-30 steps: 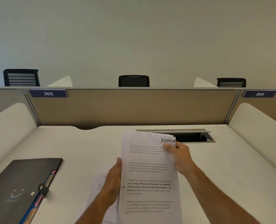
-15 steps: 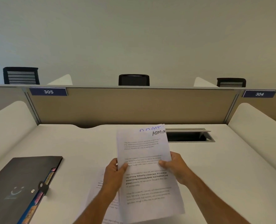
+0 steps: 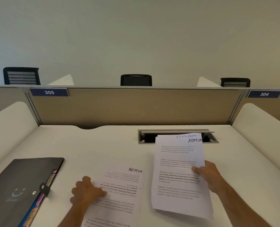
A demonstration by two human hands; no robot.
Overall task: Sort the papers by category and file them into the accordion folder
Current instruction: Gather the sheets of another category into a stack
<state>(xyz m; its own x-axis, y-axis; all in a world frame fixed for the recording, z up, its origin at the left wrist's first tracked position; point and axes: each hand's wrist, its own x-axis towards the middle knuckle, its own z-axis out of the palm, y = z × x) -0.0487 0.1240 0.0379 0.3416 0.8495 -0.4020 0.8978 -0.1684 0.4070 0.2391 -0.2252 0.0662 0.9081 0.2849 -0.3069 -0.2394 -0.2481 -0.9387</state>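
The right hand holds a small stack of printed sheets off the surface, tilted up toward the camera. Its thumb lies on the front of the top sheet at the right edge, and the fingers pinch the stack from behind, though those behind are hidden. The top sheet bears "ADMIN" handwritten in black at its upper right corner; a sheet behind it peeks above with blue handwriting that is cut off and unreadable. The top of the stack overlaps the view of a grey cable slot set into the surface.

The left hand rests on a sheet lying flat on the surface, just left of the held stack. Its fingers are curled and pressed down on the sheet's left edge, close together. This sheet also reads "ADMIN" at its upper right, but its printed text runs upside down. More paper shows under it at the bottom edge of the view.

The folder lies closed at the left on the surface, well apart from the papers, dark-covered with a faint smiley mark, a strap clasp and coloured tabs along its right edge.

A tan partition with number plates 305 and 304 stands behind.
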